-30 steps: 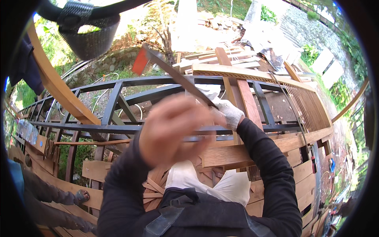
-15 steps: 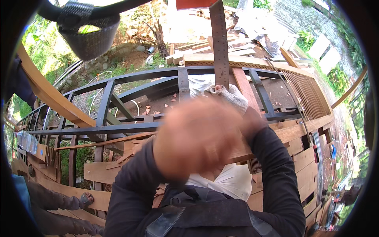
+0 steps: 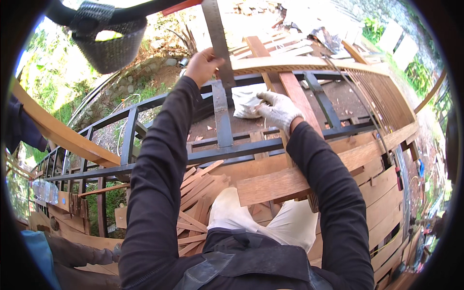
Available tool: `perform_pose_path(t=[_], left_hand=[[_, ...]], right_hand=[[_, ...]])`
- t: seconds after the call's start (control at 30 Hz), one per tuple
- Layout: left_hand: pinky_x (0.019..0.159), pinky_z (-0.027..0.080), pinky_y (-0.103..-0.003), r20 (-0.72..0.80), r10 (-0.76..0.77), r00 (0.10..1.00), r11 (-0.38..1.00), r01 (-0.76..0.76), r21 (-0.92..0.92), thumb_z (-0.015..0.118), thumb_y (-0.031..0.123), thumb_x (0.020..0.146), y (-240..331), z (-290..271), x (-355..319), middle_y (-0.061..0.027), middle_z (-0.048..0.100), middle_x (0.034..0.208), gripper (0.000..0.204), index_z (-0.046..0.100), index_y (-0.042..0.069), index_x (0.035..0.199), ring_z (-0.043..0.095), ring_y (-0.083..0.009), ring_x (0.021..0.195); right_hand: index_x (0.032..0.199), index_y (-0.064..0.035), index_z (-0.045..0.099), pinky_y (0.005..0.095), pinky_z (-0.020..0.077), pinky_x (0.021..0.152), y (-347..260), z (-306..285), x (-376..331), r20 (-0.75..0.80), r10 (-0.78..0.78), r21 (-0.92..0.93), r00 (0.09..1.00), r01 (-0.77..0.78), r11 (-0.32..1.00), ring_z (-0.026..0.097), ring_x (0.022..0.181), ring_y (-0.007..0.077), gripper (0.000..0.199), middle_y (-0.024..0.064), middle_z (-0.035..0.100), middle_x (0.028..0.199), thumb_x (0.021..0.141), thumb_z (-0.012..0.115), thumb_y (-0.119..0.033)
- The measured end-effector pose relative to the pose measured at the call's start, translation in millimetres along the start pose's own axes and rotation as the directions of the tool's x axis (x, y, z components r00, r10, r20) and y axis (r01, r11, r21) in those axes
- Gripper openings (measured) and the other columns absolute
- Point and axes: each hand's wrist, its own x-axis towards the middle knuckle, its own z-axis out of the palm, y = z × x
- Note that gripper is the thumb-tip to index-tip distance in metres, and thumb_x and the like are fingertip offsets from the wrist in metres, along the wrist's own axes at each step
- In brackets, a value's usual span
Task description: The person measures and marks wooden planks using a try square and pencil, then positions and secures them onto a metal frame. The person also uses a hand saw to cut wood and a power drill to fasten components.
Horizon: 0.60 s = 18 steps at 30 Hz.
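A carpenter's square with a marked metal blade (image 3: 218, 41) and an orange-red part at its top hangs down from the upper edge. My bare left hand (image 3: 203, 67) is stretched far forward, thumb and fingers closed at the blade's left edge. My right hand (image 3: 281, 108) wears a whitish knitted glove. Its fingers are curled together above a narrow wooden plank (image 3: 258, 47); what lies in them is hidden. A reddish board (image 3: 300, 99) runs just right of the glove. White crumpled material (image 3: 245, 102) shows left of the glove, beyond the frame bars.
A dark metal frame (image 3: 222, 113) crosses in front of me. A board (image 3: 275, 186) juts under my right forearm, and a slatted panel (image 3: 382, 99) stands to the right. Wood offcuts (image 3: 200, 186) lie by my legs. Another person's legs (image 3: 79, 246) are at lower left.
My left hand has swung from the blurred middle forward and left to the square's blade. The square has shifted left, away from the gloved right hand. The board under my right forearm now shows more.
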Motion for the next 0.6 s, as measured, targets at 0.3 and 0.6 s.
perform_pose_path(t=[0.3,0.6], left_hand=[[0.077,0.059,-0.03,-0.09,-0.024,0.996,1.0,0.026,0.017,0.062,0.005,0.1,-75,-12,36,-0.006,0.072,0.108,0.029,0.061,0.005,0.129,0.068,-0.0132,0.091],[0.068,0.055,-0.031,-0.011,0.119,0.993,0.976,-0.115,0.188,0.065,0.019,0.102,-96,-12,57,-0.0122,0.075,0.1,0.028,0.062,0.005,0.126,0.069,-0.0125,0.083]], right_hand=[[0.133,0.0006,0.065,0.0313,0.0546,0.092,5,-8,0,0.039,0.035,-0.214,0.999,-0.026,0.977,0.072,0.101,0.0211,0.046,0.0162,0.075,0.114,0.094,0.067,-0.023],[0.133,0.0007,0.065,0.0339,0.0558,0.088,3,4,-2,0.105,-0.017,-0.225,0.994,0.04,0.974,0.072,0.091,0.0222,0.046,0.0195,0.075,0.11,0.091,0.065,-0.018]])
